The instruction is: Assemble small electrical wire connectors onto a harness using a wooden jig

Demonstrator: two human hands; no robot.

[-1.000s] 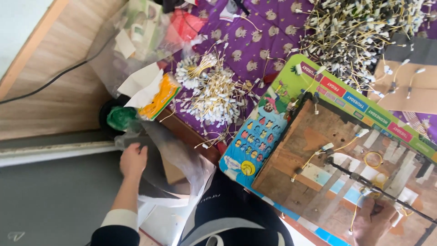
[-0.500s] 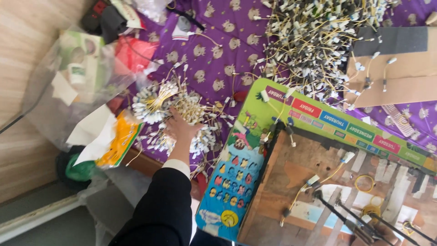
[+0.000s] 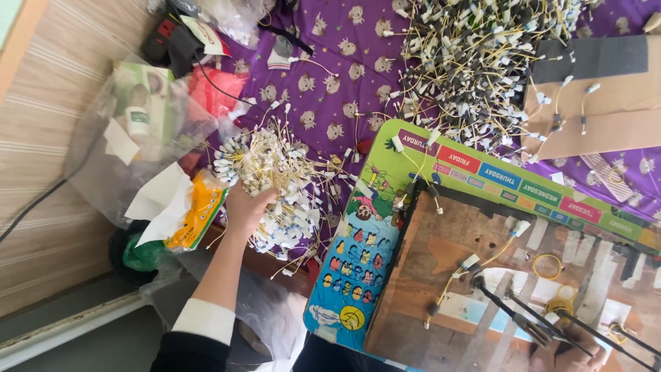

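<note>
My left hand (image 3: 244, 207) reaches out from a dark sleeve with a white cuff and closes on a bundle of thin yellow wires with white connectors (image 3: 272, 169). The bundle lies on a purple patterned cloth (image 3: 337, 83). Only part of my right hand (image 3: 575, 353) shows at the bottom right edge. It rests on a worn wooden board (image 3: 447, 262) beside thin black rods (image 3: 523, 320); its grip is hidden. A short yellow wire with white ends (image 3: 482, 265) lies on the board.
A large heap of similar wires (image 3: 482, 62) fills the top centre. A cardboard sheet (image 3: 599, 117) lies at the right. A colourful printed play board (image 3: 358, 275) sits under the wooden board. Clear plastic bags (image 3: 138, 138), a yellow packet (image 3: 196, 213) and a black plug (image 3: 169, 41) are at the left.
My left hand has left the plastic bag at the lower left and moved up onto the wire bundle, closing on it. The view has shifted with my head.
</note>
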